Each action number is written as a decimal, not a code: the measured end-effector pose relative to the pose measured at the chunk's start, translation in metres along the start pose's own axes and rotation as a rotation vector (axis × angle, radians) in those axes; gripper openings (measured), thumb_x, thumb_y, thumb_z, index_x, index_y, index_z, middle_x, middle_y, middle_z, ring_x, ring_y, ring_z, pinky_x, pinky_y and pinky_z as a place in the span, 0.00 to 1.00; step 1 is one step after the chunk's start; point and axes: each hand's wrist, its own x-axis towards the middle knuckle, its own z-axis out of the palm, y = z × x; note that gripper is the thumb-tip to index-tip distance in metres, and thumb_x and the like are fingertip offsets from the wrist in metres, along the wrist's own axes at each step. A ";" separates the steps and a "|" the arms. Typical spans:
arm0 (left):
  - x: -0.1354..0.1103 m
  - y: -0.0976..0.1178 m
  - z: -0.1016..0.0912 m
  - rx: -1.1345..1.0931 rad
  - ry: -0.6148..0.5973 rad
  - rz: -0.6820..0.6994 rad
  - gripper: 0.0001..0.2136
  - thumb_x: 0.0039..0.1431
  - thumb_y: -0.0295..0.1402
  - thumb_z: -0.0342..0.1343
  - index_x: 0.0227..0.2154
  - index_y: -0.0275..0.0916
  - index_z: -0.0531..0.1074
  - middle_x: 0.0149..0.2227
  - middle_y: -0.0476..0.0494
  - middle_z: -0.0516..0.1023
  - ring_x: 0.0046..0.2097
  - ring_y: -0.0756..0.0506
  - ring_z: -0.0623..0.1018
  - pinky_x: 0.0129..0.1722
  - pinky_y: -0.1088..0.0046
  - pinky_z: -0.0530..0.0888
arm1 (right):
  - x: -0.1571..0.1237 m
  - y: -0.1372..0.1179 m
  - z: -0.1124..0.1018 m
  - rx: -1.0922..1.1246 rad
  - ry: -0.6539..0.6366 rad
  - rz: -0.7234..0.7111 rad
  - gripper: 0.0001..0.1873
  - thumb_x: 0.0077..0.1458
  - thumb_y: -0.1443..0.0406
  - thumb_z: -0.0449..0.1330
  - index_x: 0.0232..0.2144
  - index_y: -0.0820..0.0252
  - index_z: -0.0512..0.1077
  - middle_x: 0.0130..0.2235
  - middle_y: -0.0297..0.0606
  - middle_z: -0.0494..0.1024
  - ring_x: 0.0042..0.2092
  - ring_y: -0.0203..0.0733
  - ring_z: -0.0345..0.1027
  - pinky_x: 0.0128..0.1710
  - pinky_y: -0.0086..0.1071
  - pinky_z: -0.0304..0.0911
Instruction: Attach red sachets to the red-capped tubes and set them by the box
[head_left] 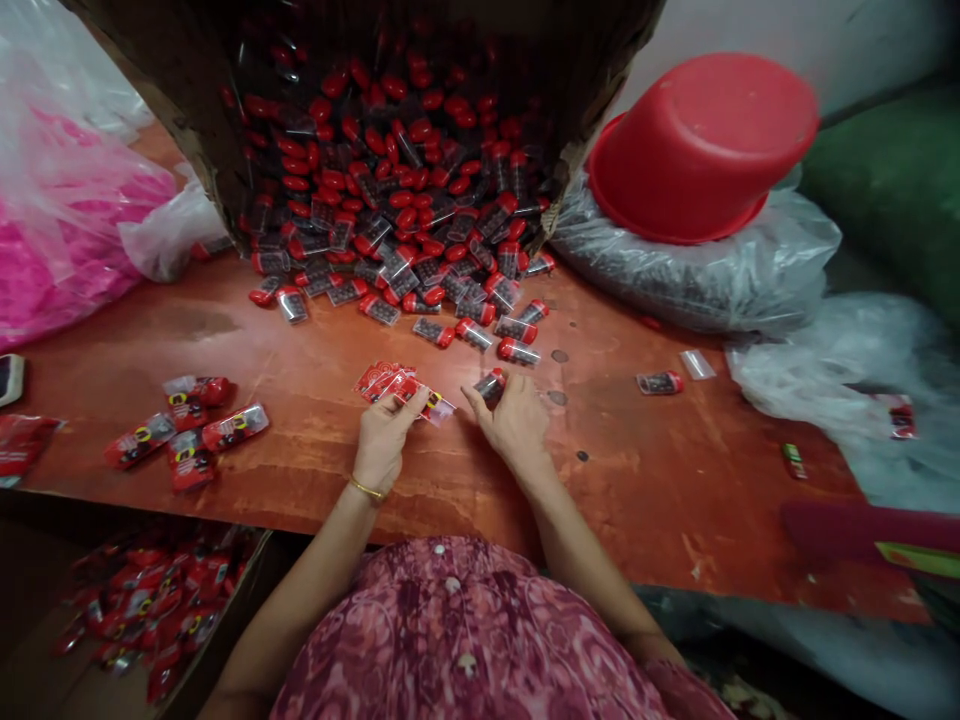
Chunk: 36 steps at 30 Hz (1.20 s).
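Near the middle of the table, my left hand (388,436) is closed on a small red printed packet (437,405) with a clear end. More red packets (381,378) lie fanned just beyond its fingers. My right hand (516,418) grips a small clear container (490,386) with a red cap and dark contents, close to the packet. Beyond both hands, many similar red-capped containers (474,333) spill from a tipped cardboard box (196,130). To the left sit several filled red packets (235,427) in a loose group.
An upturned red tub (705,150) rests on a clear bag of dark pieces (697,275) at the right. A bag of pink material (67,220) stands at the left. Below the table's left edge, an open box (259,550) holds many filled packets. One container (660,383) lies apart.
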 end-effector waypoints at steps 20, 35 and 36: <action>0.000 0.002 -0.005 -0.100 -0.036 -0.243 0.16 0.35 0.41 0.68 0.25 0.36 0.73 0.24 0.49 0.78 0.24 0.54 0.75 0.24 0.81 0.69 | -0.021 0.025 -0.028 0.760 -0.294 -0.129 0.13 0.56 0.61 0.49 0.35 0.60 0.71 0.24 0.34 0.72 0.22 0.36 0.62 0.23 0.30 0.59; -0.003 0.000 -0.003 0.047 -0.152 -0.061 0.15 0.32 0.39 0.69 0.20 0.32 0.74 0.22 0.49 0.76 0.26 0.53 0.72 0.31 0.77 0.69 | -0.034 0.003 -0.042 1.055 -0.535 0.049 0.13 0.47 0.58 0.59 0.32 0.61 0.74 0.24 0.31 0.72 0.18 0.28 0.57 0.16 0.25 0.56; -0.003 0.000 -0.002 0.049 -0.158 -0.060 0.16 0.32 0.39 0.69 0.20 0.33 0.74 0.22 0.49 0.76 0.26 0.53 0.72 0.31 0.76 0.69 | -0.035 0.002 -0.040 1.069 -0.555 0.068 0.14 0.47 0.57 0.59 0.32 0.61 0.74 0.24 0.32 0.72 0.17 0.28 0.57 0.16 0.25 0.57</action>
